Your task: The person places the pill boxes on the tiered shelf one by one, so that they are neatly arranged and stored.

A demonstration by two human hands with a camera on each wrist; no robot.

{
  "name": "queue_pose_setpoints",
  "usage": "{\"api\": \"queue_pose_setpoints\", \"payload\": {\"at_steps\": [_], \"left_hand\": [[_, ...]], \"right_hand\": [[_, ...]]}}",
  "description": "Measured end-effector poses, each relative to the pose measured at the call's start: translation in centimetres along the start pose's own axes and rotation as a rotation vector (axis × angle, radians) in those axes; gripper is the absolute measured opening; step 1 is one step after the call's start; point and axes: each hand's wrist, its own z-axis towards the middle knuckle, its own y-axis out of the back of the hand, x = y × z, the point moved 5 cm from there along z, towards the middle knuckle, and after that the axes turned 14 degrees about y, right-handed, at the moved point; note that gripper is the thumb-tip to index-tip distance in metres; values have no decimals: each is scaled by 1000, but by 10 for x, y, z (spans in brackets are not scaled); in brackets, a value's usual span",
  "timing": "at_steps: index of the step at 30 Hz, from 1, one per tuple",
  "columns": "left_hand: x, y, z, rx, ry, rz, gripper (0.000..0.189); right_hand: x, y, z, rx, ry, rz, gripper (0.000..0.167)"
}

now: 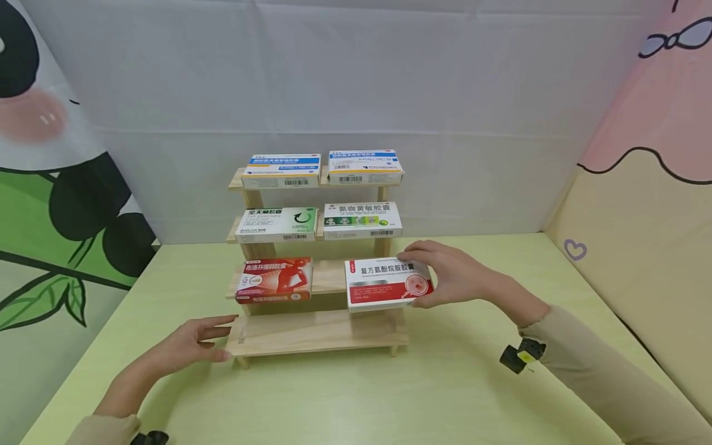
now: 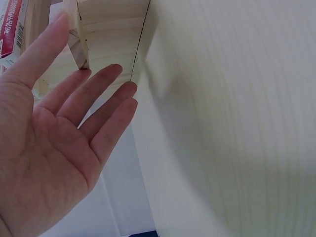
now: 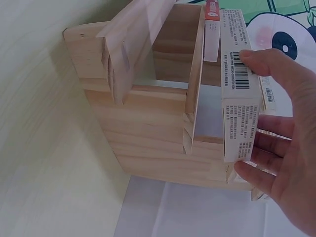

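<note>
My right hand (image 1: 458, 272) grips a white-and-red medicine box (image 1: 384, 290) by its right end, with thumb and fingers on opposite edges. In the right wrist view the box (image 3: 240, 64) shows its barcode side, over the second-lowest step. My left hand (image 1: 186, 347) is at the left end of the bottom step of a wooden tiered stand (image 1: 322, 330). Its fingers are nearly straight, and the left wrist view shows the thumb and index finger close about the wood's edge. To the left on the second-lowest step lies a red medicine box (image 1: 274, 280).
On the upper steps sit a green-and-white box (image 1: 276, 225), another white box with green (image 1: 363, 220), and two blue-and-white boxes (image 1: 282, 171). Behind the stand hangs a grey-white cloth (image 1: 356, 80). A pale yellow-green table (image 1: 334, 402) carries everything.
</note>
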Motion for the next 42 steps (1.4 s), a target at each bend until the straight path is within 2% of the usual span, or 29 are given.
{"api": "queue_pose_setpoints", "payload": {"at_steps": [9,28,35,42], "left_hand": [[0,0,1,-1,2,12,72],[-2,1,1,0,7,16,74],[-3,1,1,2,0,17,73],[-1,1,1,3,10,9,74]], "right_hand": [[-1,-8,16,2,23,16,71],[-3,-24,35,-9,20,20,73],[-4,-29,38,-21,37,26,73],[-5,-32,40,-10,18,51,73]]}}
